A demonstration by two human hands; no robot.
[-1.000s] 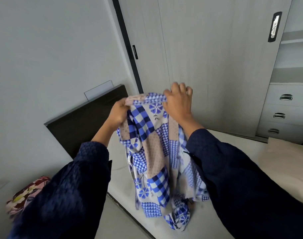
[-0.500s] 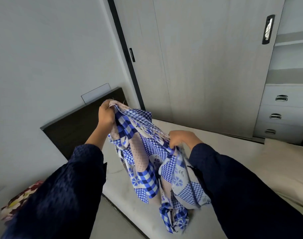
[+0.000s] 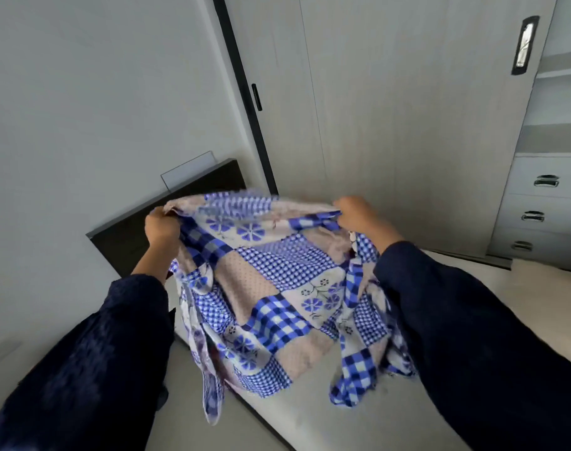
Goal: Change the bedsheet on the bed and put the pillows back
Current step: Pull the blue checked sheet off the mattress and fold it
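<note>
My left hand [image 3: 160, 227] was curled tight around one bunched corner of the bedsheet [image 3: 271, 281]. My right hand [image 3: 355, 213] gripped the same top edge further along, so the blue-checked, flowered cloth was stretched between my two fists and held up in the air. That top edge ran roughly level from hand to hand, blurred in its middle. Below it the sheet hung in loose folds above the mattress [image 3: 310, 418]. One narrow tail dangled right at the mattress's left edge, and another drooped low on my right side; whether either touched the bed I could not tell.

The mattress's left edge ran slantwise from the dark headboard [image 3: 124, 245] toward me, with a strip of floor [image 3: 186, 405] between it and the wall [image 3: 82, 109]. The headboard stood against that wall, just behind my left hand. On the far side the mattress came near the foot of the wardrobe's sliding door [image 3: 391, 125], which was shut, its black handle [image 3: 525, 45] high at the right.

Right of the door, shelves [image 3: 560, 102] sat above a stack of three drawers [image 3: 544, 209], all pushed in, so their contents did not show. What lay on the shelves I could not make out. A paler padded piece [image 3: 554, 301] lay on the bed beyond my right sleeve [image 3: 473, 336].
</note>
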